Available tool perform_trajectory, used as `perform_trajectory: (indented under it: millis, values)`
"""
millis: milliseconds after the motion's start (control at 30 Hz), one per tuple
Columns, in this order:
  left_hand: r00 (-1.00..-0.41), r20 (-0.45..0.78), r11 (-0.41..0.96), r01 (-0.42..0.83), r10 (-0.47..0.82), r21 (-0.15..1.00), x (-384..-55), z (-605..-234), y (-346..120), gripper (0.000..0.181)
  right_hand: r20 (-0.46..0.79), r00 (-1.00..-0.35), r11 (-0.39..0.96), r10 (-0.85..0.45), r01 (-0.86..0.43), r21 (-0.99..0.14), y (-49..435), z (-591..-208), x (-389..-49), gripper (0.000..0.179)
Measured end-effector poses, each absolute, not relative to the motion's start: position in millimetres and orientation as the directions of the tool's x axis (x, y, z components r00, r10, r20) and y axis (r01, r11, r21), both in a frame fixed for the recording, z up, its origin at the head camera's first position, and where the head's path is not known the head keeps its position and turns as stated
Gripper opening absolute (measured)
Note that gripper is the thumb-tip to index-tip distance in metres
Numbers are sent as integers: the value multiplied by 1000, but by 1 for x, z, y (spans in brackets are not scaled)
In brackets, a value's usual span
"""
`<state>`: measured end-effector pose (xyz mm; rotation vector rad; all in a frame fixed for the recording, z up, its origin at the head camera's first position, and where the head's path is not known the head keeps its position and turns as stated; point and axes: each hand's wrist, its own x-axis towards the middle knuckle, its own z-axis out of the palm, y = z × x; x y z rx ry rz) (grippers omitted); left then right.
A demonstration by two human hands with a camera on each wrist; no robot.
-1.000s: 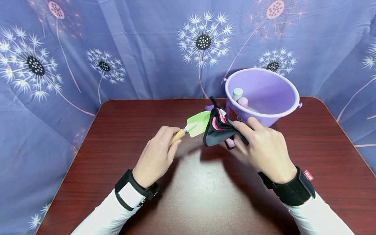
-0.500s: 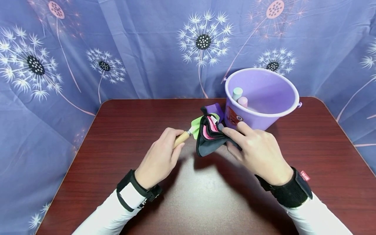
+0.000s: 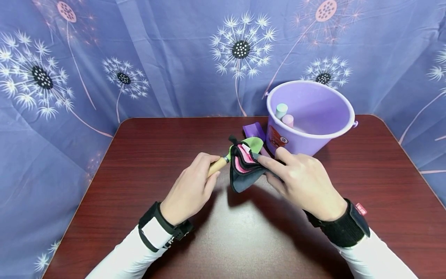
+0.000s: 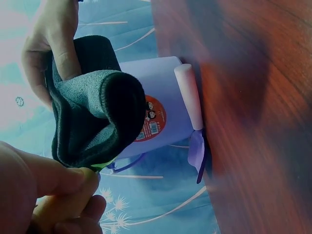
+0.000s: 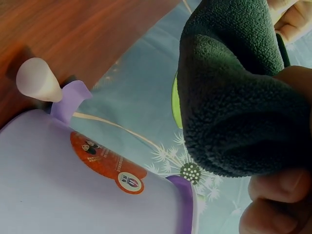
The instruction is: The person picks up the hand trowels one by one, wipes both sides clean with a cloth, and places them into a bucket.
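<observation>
My left hand (image 3: 193,186) grips the wooden handle of a small trowel (image 3: 216,166) with a light green blade. In my right hand (image 3: 306,184) is a folded dark grey cloth (image 3: 244,179) with black edging and pink inner layers. The cloth lies across the lower part of the blade, whose tip sticks out beyond it. From the right wrist view, the fuzzy cloth (image 5: 229,97) covers most of the blade, leaving a green edge (image 5: 175,105). Both hands are above the table. Behind the cloth, a purple-bladed hand tool (image 3: 254,131) rests on the table.
A lilac bucket (image 3: 296,141) stands at the back right, against the patterned curtain (image 3: 174,58). Inside it are a mint handle end (image 3: 281,110) and a pink one (image 3: 287,120). The purple tool's pale pink handle (image 4: 189,95) lies beside the bucket.
My right hand has moved the cloth left and down along the blade toward the handle, uncovering the tip. The left hand has shifted slightly right. The purple tool now shows more.
</observation>
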<state>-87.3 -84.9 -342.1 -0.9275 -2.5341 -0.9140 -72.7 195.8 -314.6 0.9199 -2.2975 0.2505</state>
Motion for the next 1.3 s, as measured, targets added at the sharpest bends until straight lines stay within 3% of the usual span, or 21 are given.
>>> perform_trajectory:
  millis: [267,500,1033,1300]
  values:
    - [-744,465,596,666,480,449,-87,-342,-84,28,648,-482,693,-589,-714,99,187,-299,-68,29]
    - [-733,469,598,677,494,429,-87,-341,-84,26,646,-465,700,-605,-697,154,188,-295,-67,25]
    - [-742,473,606,665,475,436,-87,-340,-87,29,661,-544,792,-517,-598,128,205,-306,-77,34]
    - [-743,487,605,663,460,440,-88,-337,-89,30,695,-546,823,-468,-557,117,207,-304,-77,31]
